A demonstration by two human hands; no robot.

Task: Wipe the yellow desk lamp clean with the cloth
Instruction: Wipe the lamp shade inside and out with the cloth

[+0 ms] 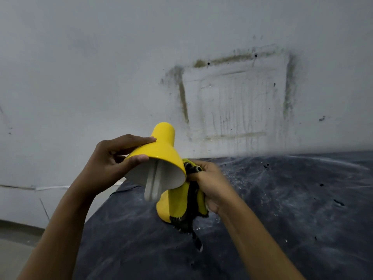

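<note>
The yellow desk lamp (161, 150) stands near the centre of view on a dark, scuffed, white-streaked tabletop (282, 199), its glossy shade tilted so the open mouth faces the camera. The shade's exterior is bright, even yellow; the interior is white, with a white tubular bulb (152, 183) projecting past the rim toward 6 o'clock. The yellow base (169, 205) sits below the shade, partly covered. The left hand (113, 158) grips the shade from 9 o'clock, fingers over the top and thumb at the rim. The right hand (210, 182), at 3 o'clock of the shade, is closed around a yellow cloth (190, 201) with dark soiled patches, which drapes against the base. Behind, at 12 to 2 o'clock, the grey wall (101, 67) bears a rectangular grime outline (236, 98).
</note>
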